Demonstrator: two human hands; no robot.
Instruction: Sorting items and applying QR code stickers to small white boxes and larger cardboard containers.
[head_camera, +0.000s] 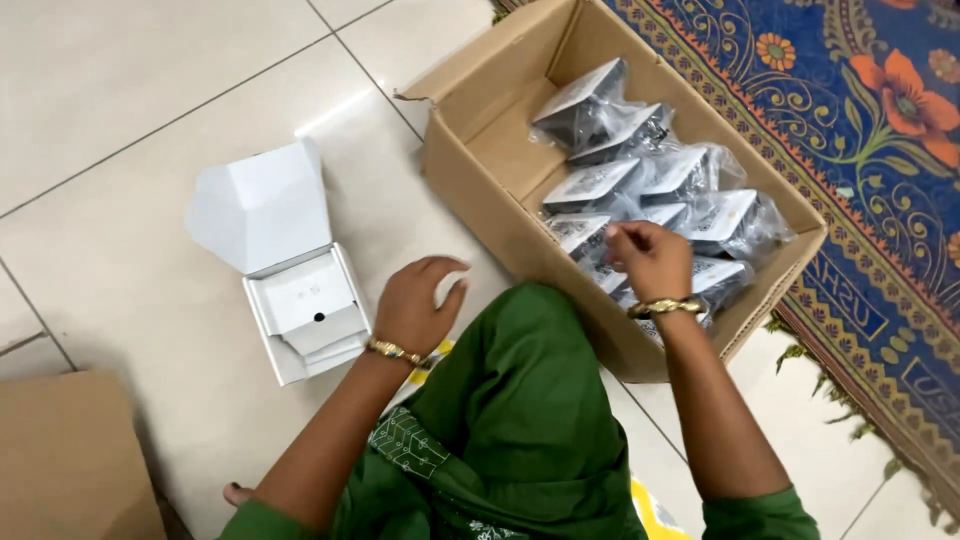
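While the right hand (650, 258) reaches into the open cardboard box (480, 170), its fingertips pinch the crinkled top of one clear plastic bag (600, 275) among the packed items; the grip looks closed on the film, though exactly how much of it is caught is hard to tell. That bag lies at the near end of the box, touching its neighbours, with more bagged packets (640, 165) stacked in rows toward the far end. Each bag seems to wrap a small dark part with a pale card face. Judging by how they lie, the packets are probably light and rigid inside, while the wrapping is thin, loose and slippery, so a hold on the gathered film alone could slide; taking the firm body through the plastic would likely be surer.

The left hand (415, 305) hovers loosely curled and empty above the tiled floor (150, 90), just beside a small white carton (300, 300) whose lid flap stands open, showing a white insert with a small dark hole. A gold bangle sits on each wrist. A green garment (510, 420) covers the knee between the arms. The box rests partly against a patterned rug (860, 150) on the right, and a flat piece of brown cardboard (70, 460) lies at the lower left.
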